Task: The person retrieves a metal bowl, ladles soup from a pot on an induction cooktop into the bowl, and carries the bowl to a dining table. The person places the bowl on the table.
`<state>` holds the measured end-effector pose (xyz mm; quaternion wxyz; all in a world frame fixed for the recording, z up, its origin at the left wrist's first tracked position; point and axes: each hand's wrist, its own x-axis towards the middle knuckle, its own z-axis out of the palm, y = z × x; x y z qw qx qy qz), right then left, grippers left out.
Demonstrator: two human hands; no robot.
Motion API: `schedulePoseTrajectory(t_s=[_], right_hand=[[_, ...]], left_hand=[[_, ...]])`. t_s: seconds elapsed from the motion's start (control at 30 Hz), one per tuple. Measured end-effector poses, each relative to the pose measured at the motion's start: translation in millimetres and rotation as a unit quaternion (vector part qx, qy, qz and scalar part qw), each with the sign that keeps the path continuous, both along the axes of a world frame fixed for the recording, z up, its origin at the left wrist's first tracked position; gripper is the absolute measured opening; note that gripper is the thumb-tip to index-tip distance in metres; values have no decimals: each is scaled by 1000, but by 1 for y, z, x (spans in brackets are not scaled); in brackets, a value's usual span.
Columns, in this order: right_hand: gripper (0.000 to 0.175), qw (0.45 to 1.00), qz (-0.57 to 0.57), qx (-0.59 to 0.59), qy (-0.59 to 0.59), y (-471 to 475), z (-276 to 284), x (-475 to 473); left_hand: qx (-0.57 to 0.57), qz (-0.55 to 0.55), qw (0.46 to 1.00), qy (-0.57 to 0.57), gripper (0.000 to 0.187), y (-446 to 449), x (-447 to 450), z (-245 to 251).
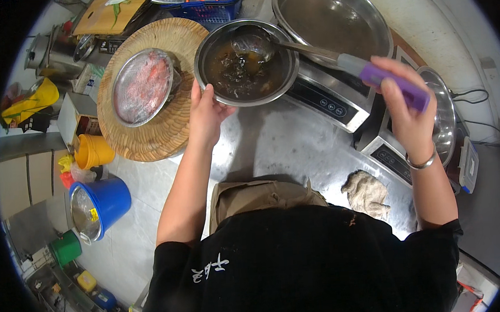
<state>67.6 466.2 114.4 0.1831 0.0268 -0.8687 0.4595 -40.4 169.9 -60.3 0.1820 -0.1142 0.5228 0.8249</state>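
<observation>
My left hand point(206, 107) grips the near rim of a stainless steel bowl point(251, 101) with dark brown liquid point(240, 73) in it. The liquid's surface is rippled, with dark bits showing. In my right hand point(409, 99) is the purple handle of a ladle point(312, 50), its shaft slanting left over the bowl. The ladle's head point(254, 44) is inside the bowl near the far edge. Behind the bowl, to the right, stands a larger steel basin point(331, 18) of murky brownish liquid.
On a round wooden chopping block point(179, 126) at left lies a plastic-wrapped dish of pinkish-red food point(142, 87). Induction cookers point(328, 104) stand right, one under a steel pan point(444, 114). A crumpled cloth point(366, 194) lies on the metal counter point(275, 146). Behind is a blue basket point(206, 10).
</observation>
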Motion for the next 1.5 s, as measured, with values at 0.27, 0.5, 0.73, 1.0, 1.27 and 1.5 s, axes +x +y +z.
schedulePoseTrajectory(t_s=[0.27,0.5,0.73,1.0,1.27,1.5], right_hand=[[34,918,200,307,151,2,23,15],[25,968,-81,199,130,49,37,24],[24,931,-164,314,84,100,8,-1],[22,964,-239,110,30,122,-18,18],[28,955,-277,-104,-9,126,-28,27],[34,933,-274,-229,-42,99,-42,2]], left_hand=[[-10,-8,1000,4,45,-1,-1,-2],[-21,6,1000,-10,45,3,-1,-1],[-27,9,999,-19,45,4,-1,4],[-7,15,1000,-12,45,7,1,8],[6,-4,1000,1,45,4,0,6],[-13,5,1000,-7,46,6,1,12]])
